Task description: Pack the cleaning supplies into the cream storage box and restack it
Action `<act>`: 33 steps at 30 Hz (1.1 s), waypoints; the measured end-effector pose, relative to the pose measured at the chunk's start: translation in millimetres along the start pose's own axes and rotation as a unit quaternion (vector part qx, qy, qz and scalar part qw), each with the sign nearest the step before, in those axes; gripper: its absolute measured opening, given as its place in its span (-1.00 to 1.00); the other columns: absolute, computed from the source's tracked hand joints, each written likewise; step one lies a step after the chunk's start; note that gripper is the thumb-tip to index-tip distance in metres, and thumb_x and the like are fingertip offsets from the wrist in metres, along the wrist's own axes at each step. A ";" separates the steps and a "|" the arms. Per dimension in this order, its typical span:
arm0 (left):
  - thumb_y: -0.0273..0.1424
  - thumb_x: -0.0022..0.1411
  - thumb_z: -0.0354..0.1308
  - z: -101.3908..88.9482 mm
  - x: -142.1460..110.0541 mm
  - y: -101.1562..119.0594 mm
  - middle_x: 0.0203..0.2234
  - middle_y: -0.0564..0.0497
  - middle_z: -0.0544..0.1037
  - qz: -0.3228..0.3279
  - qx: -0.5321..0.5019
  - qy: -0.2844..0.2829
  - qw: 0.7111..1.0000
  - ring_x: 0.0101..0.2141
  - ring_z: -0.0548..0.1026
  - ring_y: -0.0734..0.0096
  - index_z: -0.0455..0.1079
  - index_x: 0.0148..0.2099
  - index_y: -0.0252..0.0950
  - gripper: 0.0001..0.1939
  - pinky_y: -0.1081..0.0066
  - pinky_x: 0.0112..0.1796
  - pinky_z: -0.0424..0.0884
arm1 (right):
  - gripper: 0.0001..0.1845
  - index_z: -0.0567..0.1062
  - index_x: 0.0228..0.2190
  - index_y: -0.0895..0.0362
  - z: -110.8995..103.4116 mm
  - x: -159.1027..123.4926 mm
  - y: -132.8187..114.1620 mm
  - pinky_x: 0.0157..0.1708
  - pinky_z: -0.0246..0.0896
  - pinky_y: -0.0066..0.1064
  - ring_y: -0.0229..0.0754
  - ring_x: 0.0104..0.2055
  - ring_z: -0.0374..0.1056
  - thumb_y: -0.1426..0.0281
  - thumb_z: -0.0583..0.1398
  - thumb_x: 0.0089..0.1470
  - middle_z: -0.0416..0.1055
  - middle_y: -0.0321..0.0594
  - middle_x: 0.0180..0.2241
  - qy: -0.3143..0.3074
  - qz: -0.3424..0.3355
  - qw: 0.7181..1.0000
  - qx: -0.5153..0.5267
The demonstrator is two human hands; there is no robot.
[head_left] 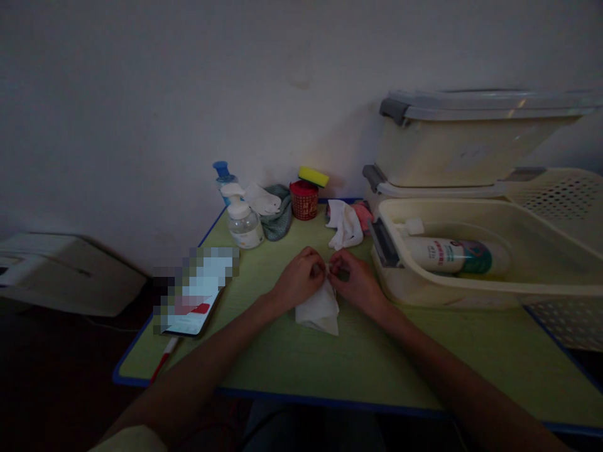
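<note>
A white tissue-like sheet [318, 311] hangs below my hands, over the middle of the green table. My left hand [302, 274] pinches its upper part with bent fingers. Close beside it, my right hand [354, 279] has thumb and fingertips pressed together at the same top edge. A thin pale bit shows between the two sets of fingertips, too small to make out. The lower end of the sheet spreads out loose and creased. Just behind the hands lies a crumpled white cloth [345, 224] beside something pink [363, 216].
At left a phone [200, 292] with a red-and-white cable [163, 361] rests on the table. Behind stand a pump bottle [245, 225], a blue-capped bottle [220, 172], a grey cloth [277, 213] and a red container [304, 202] topped by a yellow sponge [313, 176]. An open bin [471, 285] holds a spray can [447, 254].
</note>
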State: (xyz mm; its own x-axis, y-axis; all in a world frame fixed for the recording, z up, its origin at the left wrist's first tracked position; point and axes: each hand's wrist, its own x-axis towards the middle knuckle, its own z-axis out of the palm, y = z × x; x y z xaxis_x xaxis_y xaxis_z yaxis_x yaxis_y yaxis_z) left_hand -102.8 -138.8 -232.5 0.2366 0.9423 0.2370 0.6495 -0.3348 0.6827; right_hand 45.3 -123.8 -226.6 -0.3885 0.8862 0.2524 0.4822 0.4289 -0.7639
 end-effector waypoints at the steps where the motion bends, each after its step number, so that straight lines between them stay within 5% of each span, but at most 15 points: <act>1: -0.61 0.01 -0.01 0.0 -1.3 2.4 -0.33 -0.01 0.32 -0.004 0.014 0.001 1.000 -0.39 0.37 0.48 0.31 -0.39 -0.35 -0.88 0.44 -0.31 0.36 | -0.81 0.24 -0.48 0.11 0.3 0.0 1.0 -0.45 0.14 -0.45 -0.28 -0.49 0.26 0.57 0.12 -0.22 0.29 -0.36 -0.56 0.002 -0.001 1.000 0.001; 10: -0.47 0.21 -0.08 6.6 -32.6 20.7 -0.02 -0.20 0.30 0.020 0.222 -0.002 0.975 0.02 0.26 0.16 0.25 -0.05 -0.39 -0.73 0.15 -0.03 0.29 | -0.78 0.27 -0.47 0.11 5.1 -3.6 -0.7 -0.37 0.17 -0.43 -0.27 -0.40 0.29 0.62 0.08 -0.23 0.33 -0.32 -0.49 0.025 -0.041 0.999 -0.007; 23: -0.33 0.31 -0.26 11.5 -41.1 7.8 0.17 -0.27 0.13 0.063 0.213 -0.050 0.974 0.19 0.07 0.23 0.04 0.17 -0.50 -0.53 0.16 0.15 0.06 | -0.86 0.21 -0.52 0.11 -2.0 -5.6 -6.2 -0.51 0.11 -0.46 -0.29 -0.52 0.20 0.52 0.11 -0.16 0.23 -0.35 -0.56 0.006 0.004 1.000 -0.026; 33: -0.34 0.31 -0.33 5.7 -41.1 6.8 0.23 -0.19 0.00 0.070 0.228 -0.091 0.967 0.23 -0.06 0.33 -0.04 0.23 -0.46 -0.50 0.22 0.17 -0.02 | -0.80 0.16 -0.57 0.09 -10.2 -12.8 -8.1 -0.58 0.01 -0.52 -0.34 -0.58 0.14 0.61 0.07 -0.23 0.15 -0.45 -0.64 -0.113 0.031 0.993 0.025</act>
State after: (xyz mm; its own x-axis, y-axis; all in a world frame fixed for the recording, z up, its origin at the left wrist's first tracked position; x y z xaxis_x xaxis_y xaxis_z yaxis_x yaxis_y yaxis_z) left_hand -103.9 -179.8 -241.5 0.4416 0.8845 0.1501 0.8433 -0.4664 0.2669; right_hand 54.3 -136.8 -217.6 -0.5277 0.8466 0.0691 0.4727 0.3603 -0.8042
